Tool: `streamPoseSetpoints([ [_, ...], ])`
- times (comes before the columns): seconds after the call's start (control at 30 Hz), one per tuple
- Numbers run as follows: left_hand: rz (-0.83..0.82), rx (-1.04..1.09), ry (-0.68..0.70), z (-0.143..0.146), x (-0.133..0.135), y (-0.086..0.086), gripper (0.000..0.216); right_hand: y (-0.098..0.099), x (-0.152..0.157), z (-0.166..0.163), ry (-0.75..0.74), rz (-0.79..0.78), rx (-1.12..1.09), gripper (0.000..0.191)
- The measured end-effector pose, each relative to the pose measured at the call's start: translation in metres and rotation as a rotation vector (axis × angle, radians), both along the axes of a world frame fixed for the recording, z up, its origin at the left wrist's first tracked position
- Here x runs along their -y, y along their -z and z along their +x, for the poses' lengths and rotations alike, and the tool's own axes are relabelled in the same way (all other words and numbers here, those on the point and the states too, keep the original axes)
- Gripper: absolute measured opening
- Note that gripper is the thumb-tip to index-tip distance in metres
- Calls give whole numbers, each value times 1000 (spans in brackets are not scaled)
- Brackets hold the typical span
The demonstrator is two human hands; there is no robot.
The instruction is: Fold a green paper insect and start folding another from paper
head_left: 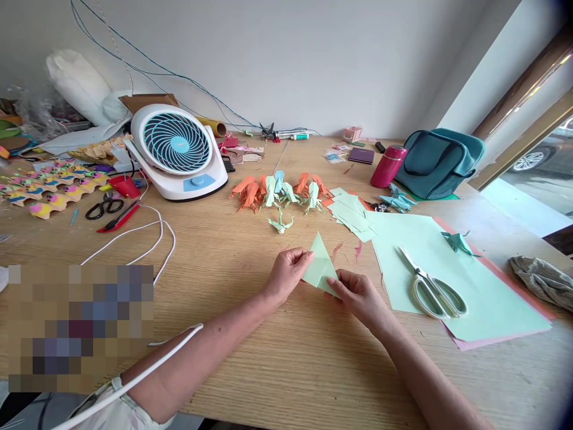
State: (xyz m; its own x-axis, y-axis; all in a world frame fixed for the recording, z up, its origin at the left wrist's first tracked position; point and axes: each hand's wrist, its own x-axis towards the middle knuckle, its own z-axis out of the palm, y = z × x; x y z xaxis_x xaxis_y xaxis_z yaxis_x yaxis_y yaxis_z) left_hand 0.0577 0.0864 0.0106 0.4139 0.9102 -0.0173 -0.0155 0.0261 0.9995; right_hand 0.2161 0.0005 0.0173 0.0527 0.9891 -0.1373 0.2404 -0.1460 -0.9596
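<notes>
A light green paper [319,261], folded into a triangle, lies on the wooden table [250,334] between both hands. My left hand [286,273] pinches its left edge with fingers closed. My right hand [358,297] presses and pinches the lower right corner. Just beyond stand several folded paper figures [281,192] in orange, green and blue, with one small green figure [280,223] apart in front.
A large green sheet [447,280] with white scissors [432,288] lies right. Cut green squares [351,214], a pink bottle [387,166] and a teal bag [437,161] sit behind. A white fan [178,149], black scissors [104,208] and white cable [147,239] are left.
</notes>
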Motion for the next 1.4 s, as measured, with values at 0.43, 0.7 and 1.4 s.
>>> streamPoseSetpoints([
  [0.43,104,-100,193,0,4,0,39,4,0,0,127,7,-234,55],
  [0.7,153,-121,217,-1,0,4,36,3,-1,5,163,1,-302,50],
  [1.4,547,-240,246,-3,15,-5,20,5,2,-7,143,-3,-352,46],
])
